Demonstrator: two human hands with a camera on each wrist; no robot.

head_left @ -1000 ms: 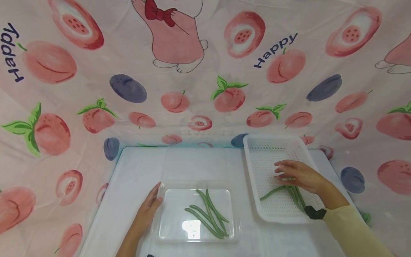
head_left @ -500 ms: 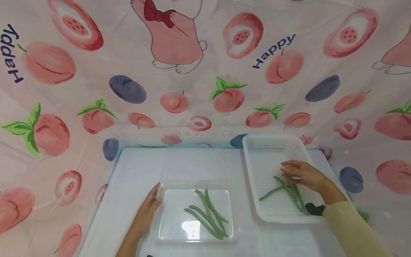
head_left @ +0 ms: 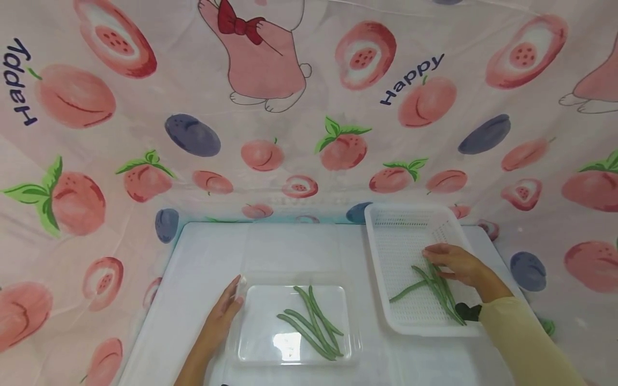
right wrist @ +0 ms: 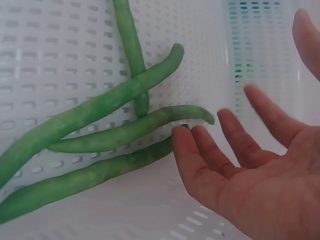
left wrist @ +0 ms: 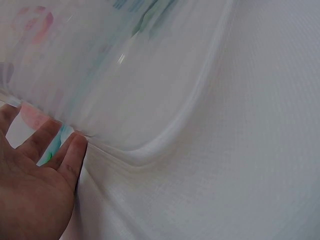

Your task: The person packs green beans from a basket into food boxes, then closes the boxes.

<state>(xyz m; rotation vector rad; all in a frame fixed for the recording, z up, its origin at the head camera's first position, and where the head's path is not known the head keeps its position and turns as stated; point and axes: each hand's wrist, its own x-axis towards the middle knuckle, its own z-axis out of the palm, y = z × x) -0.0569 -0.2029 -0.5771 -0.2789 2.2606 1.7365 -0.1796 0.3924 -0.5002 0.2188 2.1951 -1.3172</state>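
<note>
My left hand rests at the left side of a clear plastic container, fingertips right at its rim. Several green beans lie crossed inside the container. My right hand is down in a white perforated basket, over more green beans. In the right wrist view, the fingers are spread, thumb apart, with one fingertip right at the end of the lowest bean.
Both containers stand on a white table, the basket at the right and farther back. A peach-printed cloth hangs behind and along the sides. A dark wrist device sits at my right cuff, low over the basket's near edge.
My right hand has shifted slightly right and its fingers have come down to the ends of the beans in the basket. The left hand and clear container stay put.
</note>
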